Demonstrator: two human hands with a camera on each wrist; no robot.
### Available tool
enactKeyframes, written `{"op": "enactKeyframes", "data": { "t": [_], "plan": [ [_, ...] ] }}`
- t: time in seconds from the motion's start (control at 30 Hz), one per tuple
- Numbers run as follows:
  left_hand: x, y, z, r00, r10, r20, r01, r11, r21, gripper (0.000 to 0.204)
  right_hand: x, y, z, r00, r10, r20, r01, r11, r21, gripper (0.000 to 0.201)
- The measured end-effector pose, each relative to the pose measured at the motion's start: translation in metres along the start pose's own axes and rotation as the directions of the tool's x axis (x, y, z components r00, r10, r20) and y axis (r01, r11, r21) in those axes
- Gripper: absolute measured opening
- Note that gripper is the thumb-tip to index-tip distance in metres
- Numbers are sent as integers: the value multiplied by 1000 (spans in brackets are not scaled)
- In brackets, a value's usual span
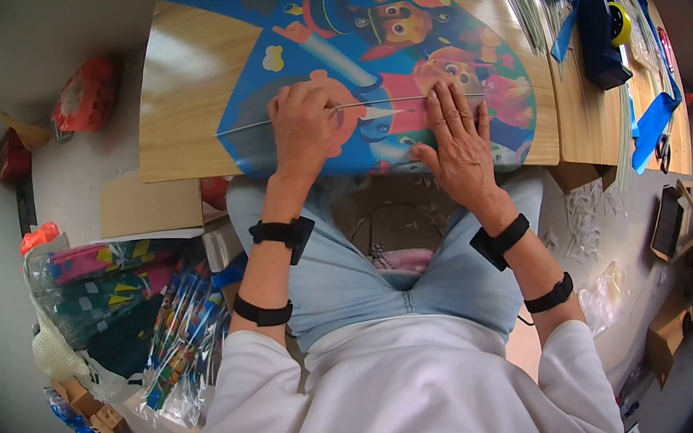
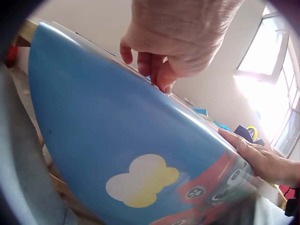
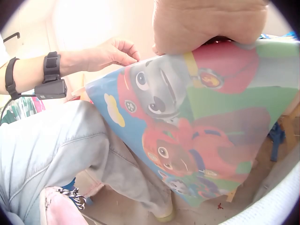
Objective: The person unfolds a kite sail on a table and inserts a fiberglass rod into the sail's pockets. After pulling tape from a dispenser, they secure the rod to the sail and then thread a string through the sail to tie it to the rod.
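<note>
Left hand [image 1: 304,125], pinching thin rod [image 1: 384,102]; right hand [image 1: 460,143], flat across it over printed sheet [image 1: 343,62]. Tape dispenser [image 1: 600,48], two o'clock; scissors [image 1: 664,153], three; red bundle [image 1: 88,95], ten.

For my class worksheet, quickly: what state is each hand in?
Left hand: closed, pinching the thin rod.
Right hand: open, resting on the printed sheet.

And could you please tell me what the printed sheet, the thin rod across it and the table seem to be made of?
The printed sheet: probably plastic film or coated paper, glossy, given its sheen and smooth bend.
The thin rod: perhaps metal or plastic, grey; it is too slim to tell.
The table: wood or wood-look laminate, from its grain, with a slight shine.
</note>
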State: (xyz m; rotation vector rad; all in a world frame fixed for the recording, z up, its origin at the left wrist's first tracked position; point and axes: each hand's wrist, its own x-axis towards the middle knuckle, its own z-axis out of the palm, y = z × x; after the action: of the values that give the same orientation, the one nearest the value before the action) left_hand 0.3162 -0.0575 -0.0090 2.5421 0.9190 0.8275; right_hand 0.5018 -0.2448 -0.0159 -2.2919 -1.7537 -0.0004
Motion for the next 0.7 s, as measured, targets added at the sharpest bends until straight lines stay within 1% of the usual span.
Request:
{"op": "enactKeyframes", "data": {
  "t": [0.2, 0.3, 0.47, 0.5, 0.6, 0.7],
  "plan": [
    [1, 2, 3, 1000, 3, 13, -3, 1000, 23, 8, -1, 1, 0, 1000, 1, -5, -1, 1000, -19, 86],
    [0, 0, 5, 999, 50, -16, -49, 998, 46, 9, 0, -1, 2, 1000, -2, -7, 1, 1000, -20, 85],
    [0, -2, 7, 998, 50, -30, -49, 998, 25, 12, 1, -1, 2, 1000, -15, -21, 14, 999, -38, 84],
    [0, -2, 7, 998, 51, -30, -50, 999, 22, 12, 1, 0, 1, 1000, -9, -2, 9, 999, -47, 84],
    [-1, -4, 7, 999, 38, 20, -39, 997, 67, 18, 0, -1, 1, 1000, -5, -5, 5, 1000, -31, 84],
    [0, -3, 8, 999, 45, 8, -45, 997, 64, 19, 1, -1, 0, 1000, -7, -14, 7, 1000, -23, 84]
  ]
}}
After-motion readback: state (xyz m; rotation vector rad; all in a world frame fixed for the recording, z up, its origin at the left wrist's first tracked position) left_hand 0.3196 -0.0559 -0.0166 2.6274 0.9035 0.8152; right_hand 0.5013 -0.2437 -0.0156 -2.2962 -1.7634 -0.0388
